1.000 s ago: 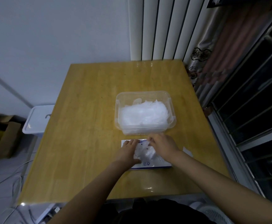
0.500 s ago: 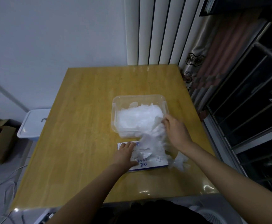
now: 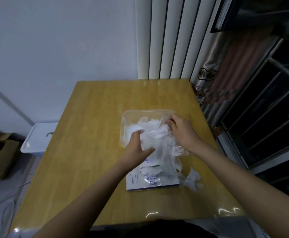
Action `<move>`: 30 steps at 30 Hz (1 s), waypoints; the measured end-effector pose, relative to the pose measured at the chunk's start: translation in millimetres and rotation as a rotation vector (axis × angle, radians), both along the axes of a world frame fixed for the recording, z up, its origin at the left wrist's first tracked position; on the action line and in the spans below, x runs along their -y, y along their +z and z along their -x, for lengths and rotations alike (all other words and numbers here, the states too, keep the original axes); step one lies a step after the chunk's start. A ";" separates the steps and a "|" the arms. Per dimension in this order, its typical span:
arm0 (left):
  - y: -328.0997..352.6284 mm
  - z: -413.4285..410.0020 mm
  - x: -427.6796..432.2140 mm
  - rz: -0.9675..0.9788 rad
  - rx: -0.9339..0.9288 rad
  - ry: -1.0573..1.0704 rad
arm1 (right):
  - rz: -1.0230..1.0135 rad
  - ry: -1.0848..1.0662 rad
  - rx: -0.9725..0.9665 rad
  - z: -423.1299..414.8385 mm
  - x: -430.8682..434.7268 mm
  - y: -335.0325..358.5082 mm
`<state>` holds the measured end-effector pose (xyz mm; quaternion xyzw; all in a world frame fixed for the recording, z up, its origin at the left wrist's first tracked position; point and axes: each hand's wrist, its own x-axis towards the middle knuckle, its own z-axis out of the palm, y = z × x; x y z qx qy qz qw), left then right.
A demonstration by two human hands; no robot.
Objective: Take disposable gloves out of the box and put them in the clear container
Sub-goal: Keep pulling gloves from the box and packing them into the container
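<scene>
Disposable gloves (image 3: 157, 134), thin and see-through, hang as one crumpled bunch from over the clear container (image 3: 125, 121) down to the glove box (image 3: 140, 183). The upper end of the bunch lies on the white heap already filling the container. The lower end trails over the container's near rim onto the box.

The right grip (image 3: 181, 129) is over the container's far right corner, fingers curled tight around the top of the bunch. The left grip (image 3: 137, 146) is at the container's near wall and holds the middle of the bunch, with the fingers bent over it and the thumb stretched beneath. Its fingertips are buried in the plastic.

The box lies flat on the wooden desk (image 3: 88, 134), just in front of the container, with its printed top face up. More gloves show in its opening. One loose glove (image 3: 192, 181) lies crumpled on the desk, touching the box's right edge.

Left of the desk and lower down stands a white lidded bin (image 3: 38, 138), with a cardboard carton (image 3: 2, 155) beyond it. A patterned curtain (image 3: 216, 83) hangs at the desk's far right.
</scene>
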<state>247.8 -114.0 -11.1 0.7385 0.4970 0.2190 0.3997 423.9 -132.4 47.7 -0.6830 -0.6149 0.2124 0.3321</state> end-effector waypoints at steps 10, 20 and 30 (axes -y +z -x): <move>10.4 -24.6 -6.0 0.039 0.241 -0.083 | 0.084 0.070 -0.096 5.4 -0.3 -14.5; -21.0 -4.7 4.2 -0.188 -0.208 -0.163 | 0.062 -0.118 -0.087 -22.7 7.8 -12.4; -65.5 2.4 23.6 0.055 -0.862 -0.719 | 0.101 -0.079 -0.085 -21.4 17.9 -36.9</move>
